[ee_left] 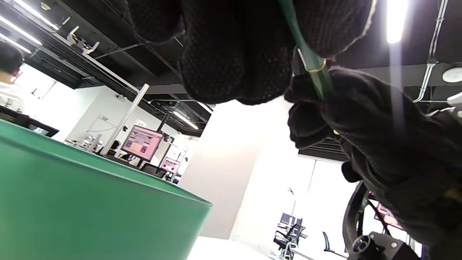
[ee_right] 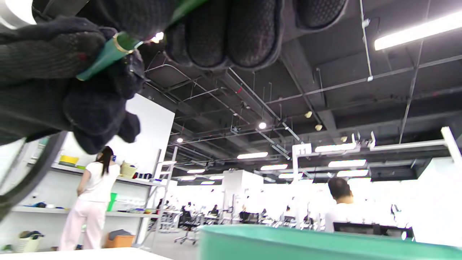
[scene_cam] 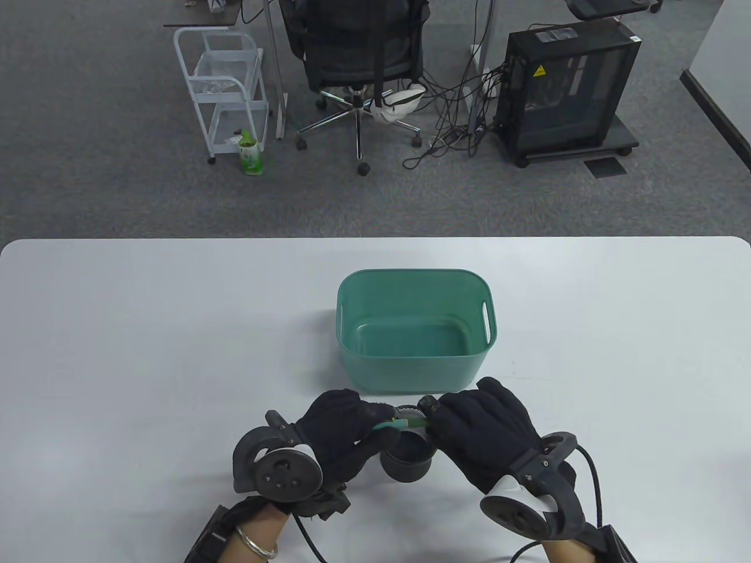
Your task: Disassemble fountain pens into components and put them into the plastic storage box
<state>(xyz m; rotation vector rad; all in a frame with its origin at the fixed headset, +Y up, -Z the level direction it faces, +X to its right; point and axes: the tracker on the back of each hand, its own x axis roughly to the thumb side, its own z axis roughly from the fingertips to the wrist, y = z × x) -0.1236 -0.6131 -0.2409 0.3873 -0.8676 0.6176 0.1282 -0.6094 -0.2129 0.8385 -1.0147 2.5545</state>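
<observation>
Green pen (ee_left: 309,59): glossy smooth plastic, gold metal ring. Hands: black knit cloth gloves, rough grippy palms. Storage box (scene_cam: 410,375): teal plastic, smooth, slight sheen. Desk (scene_cam: 146,328): matt white. Dark pot (scene_cam: 408,460): matt.

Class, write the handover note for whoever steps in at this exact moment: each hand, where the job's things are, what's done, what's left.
Left hand: grips one end of the green fountain pen.
Right hand: grips the other end.
Pen is held over the dark pen cup, near side of the green storage box.
Done: nothing visible in the box.
Left: pull the pen apart, drop parts in the box. The cup's contents can't be seen.
</observation>
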